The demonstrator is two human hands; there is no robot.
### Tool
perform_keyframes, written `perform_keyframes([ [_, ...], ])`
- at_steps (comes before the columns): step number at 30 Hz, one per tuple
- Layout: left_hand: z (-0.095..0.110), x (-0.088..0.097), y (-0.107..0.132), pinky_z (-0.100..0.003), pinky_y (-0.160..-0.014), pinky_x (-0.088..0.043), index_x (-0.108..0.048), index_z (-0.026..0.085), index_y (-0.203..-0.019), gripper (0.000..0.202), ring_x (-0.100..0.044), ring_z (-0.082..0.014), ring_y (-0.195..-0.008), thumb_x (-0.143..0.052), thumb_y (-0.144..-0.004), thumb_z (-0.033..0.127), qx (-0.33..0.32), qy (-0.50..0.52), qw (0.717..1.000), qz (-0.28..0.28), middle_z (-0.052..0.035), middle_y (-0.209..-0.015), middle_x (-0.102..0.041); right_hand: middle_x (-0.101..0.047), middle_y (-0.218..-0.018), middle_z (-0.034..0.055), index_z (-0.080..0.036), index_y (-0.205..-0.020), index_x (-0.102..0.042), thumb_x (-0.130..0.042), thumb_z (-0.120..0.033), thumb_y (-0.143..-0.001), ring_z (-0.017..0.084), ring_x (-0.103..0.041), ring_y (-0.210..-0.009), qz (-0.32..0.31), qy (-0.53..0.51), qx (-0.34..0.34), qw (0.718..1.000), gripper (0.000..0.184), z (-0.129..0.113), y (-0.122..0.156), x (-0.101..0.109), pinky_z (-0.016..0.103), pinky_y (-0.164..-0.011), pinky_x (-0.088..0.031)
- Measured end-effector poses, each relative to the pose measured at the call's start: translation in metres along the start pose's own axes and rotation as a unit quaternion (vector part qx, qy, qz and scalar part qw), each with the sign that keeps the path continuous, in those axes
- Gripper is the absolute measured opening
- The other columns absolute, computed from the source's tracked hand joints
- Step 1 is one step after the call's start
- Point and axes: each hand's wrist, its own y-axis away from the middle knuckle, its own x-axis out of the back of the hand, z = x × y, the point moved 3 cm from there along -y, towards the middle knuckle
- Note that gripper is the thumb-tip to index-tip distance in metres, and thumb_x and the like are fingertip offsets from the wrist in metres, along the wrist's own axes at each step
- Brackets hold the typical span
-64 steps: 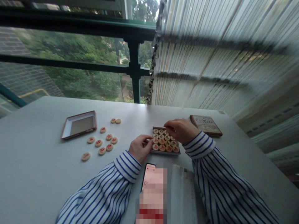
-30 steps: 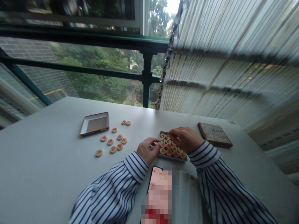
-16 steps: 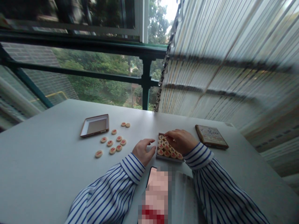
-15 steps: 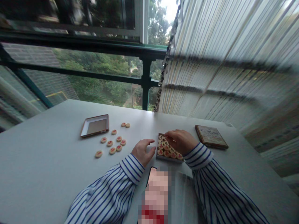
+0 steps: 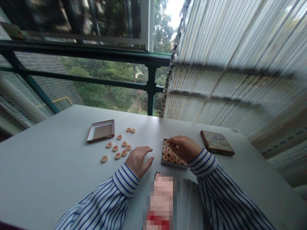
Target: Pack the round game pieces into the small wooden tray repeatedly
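Note:
Round wooden Chinese chess pieces with painted characters fill a shallow box (image 5: 174, 163) in rows. Over its back part bends my right hand (image 5: 185, 148), fingers curled down with the tips at a Chinese chess piece (image 5: 166, 142) in the back left corner; the hand hides much of the box. To the left of the box, my left hand (image 5: 139, 161) hovers above the table, thumb and fingers apart, holding nothing. Beyond it several loose red-marked pieces (image 5: 115, 148) lie on the table, and one piece (image 5: 132, 130) shows a plain face.
An upturned box lid (image 5: 102, 131) lies at the back left of the white table (image 5: 59, 166). A closed flat box (image 5: 217, 142) rests on the right. A phone with a blurred screen (image 5: 160, 195) is in front of me. Railing (image 5: 151, 89) and string curtain (image 5: 203, 73) stand behind.
My left hand has drawn left, away from the box, and its fingers have spread. My right hand has shifted slightly left over the pieces. The view has tilted a little.

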Motion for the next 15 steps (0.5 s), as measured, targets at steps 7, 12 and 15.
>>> perform_keyframes([
  [7, 0.0, 0.018, 0.01, -0.038, -0.079, -0.047, -0.057, 0.014, -0.095, 0.024, -0.059, -0.0208, -0.088, -0.053, -0.074, 0.024, -0.005, -0.007, 1.0, 0.013, -0.0092, -0.093, -0.065, -0.064, -0.084, 0.0048, -0.019, -0.095, -0.059, -0.044, -0.022, -0.08, 0.014, -0.057, -0.075, 0.004, -0.034, 0.031, 0.999, 0.021, -0.014, 0.0, -0.002, 0.024, -0.067, -0.039],
  [12, -0.002, 0.03, 0.018, -0.036, -0.078, -0.047, -0.057, 0.014, -0.095, 0.024, -0.059, -0.0202, -0.086, -0.054, -0.073, 0.024, 0.01, -0.02, 0.999, 0.029, -0.008, -0.091, -0.065, -0.064, -0.087, 0.0053, -0.019, -0.1, -0.057, -0.046, -0.026, -0.08, 0.014, -0.057, -0.075, -0.008, -0.05, 0.045, 0.998, 0.024, -0.027, -0.002, -0.004, 0.027, -0.069, -0.039],
  [15, -0.006, 0.036, 0.024, -0.037, -0.078, -0.047, -0.057, 0.015, -0.096, 0.025, -0.059, -0.0211, -0.087, -0.054, -0.073, 0.024, 0.022, -0.037, 0.998, 0.039, -0.0079, -0.09, -0.065, -0.064, -0.09, 0.0056, -0.02, -0.099, -0.057, -0.049, -0.031, -0.078, 0.017, -0.057, -0.082, -0.014, -0.041, 0.051, 0.998, 0.025, -0.035, -0.002, -0.006, 0.03, -0.073, -0.038],
])
